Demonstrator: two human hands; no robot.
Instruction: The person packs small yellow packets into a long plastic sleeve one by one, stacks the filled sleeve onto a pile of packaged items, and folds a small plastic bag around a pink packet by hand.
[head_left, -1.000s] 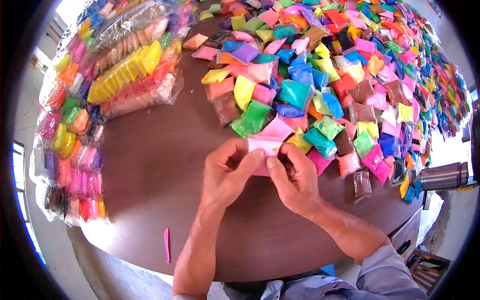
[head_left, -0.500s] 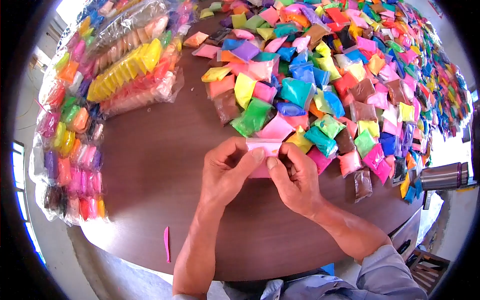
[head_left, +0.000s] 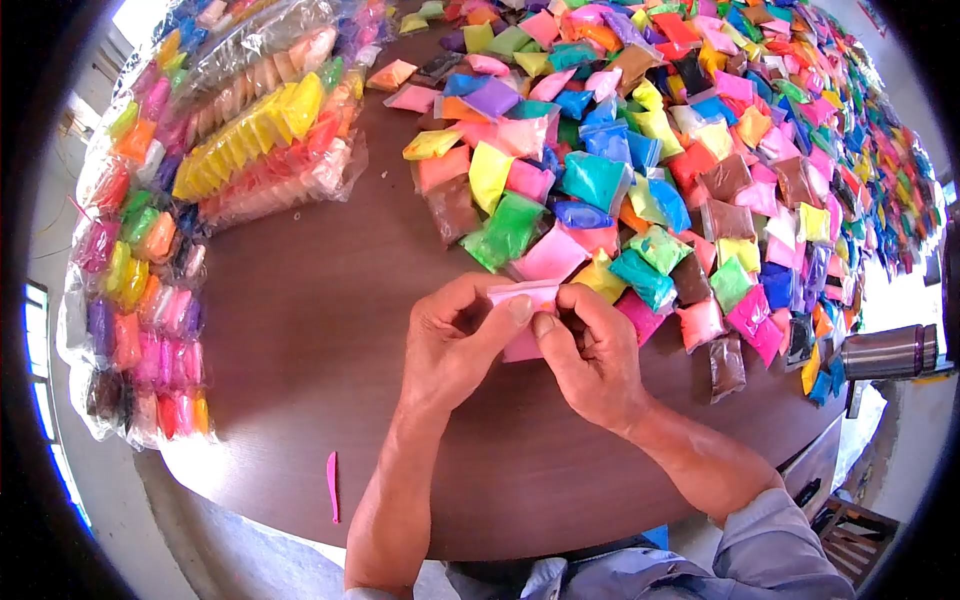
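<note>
A small pink packet (head_left: 522, 347) in clear plastic is held between my two hands, its top edge facing away from me. My left hand (head_left: 462, 340) pinches its left side, thumb on top and fingers curled behind. On the packet's right side, my right hand (head_left: 596, 352) grips with thumb and bent forefinger. Both thumbs nearly meet near the upper edge. Just beyond my hands lie a pink packet (head_left: 551, 256), a green packet (head_left: 506, 232) and a yellow packet (head_left: 600, 277), part of a large pile.
Many coloured packets (head_left: 725, 180) cover the table's far and right side. Bulk bags of packets (head_left: 255, 140) and rows of coloured rolls (head_left: 150, 330) line the left. A pink plastic knife (head_left: 333, 487) lies near the front edge of the brown table (head_left: 290, 370). A metal cylinder (head_left: 888, 352) stands at right.
The packet's top edge has tilted slightly between my fingers, and a little more of its pink lower part shows. Both hands stay in nearly the same place.
</note>
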